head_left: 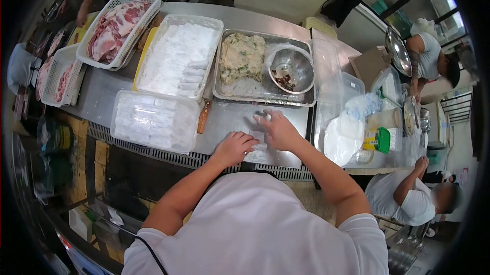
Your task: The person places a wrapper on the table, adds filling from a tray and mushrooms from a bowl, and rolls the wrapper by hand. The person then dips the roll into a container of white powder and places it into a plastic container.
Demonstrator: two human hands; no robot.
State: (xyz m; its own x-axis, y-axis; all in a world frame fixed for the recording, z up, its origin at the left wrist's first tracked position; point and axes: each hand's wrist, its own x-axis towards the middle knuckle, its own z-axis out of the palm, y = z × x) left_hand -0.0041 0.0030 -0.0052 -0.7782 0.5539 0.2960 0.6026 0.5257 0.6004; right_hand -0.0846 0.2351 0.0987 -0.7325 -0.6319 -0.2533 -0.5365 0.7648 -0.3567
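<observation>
My left hand (pixel 236 149) lies low over the steel counter (pixel 224 122), its fingertips at the left edge of a small pale wrapper sheet (pixel 258 137). Just right of it is my right hand (pixel 277 129), fingers bent and partly spread above the sheet; whether they hold anything is too small to make out. Beyond my hands a metal tray (pixel 240 91) carries a mound of minced filling (pixel 242 58) and a steel bowl (pixel 291 69) with dark bits inside. A wooden-handled tool (pixel 203 116) rests left of the tray.
A white powdered tray (pixel 176 55) with pale rolls and a lidded plastic box (pixel 153 122) stand at left. Baskets of raw meat (pixel 118 30) are farther left. Plastic containers (pixel 352 116) and a green-lidded tub (pixel 377 140) are at right, with co-workers beyond.
</observation>
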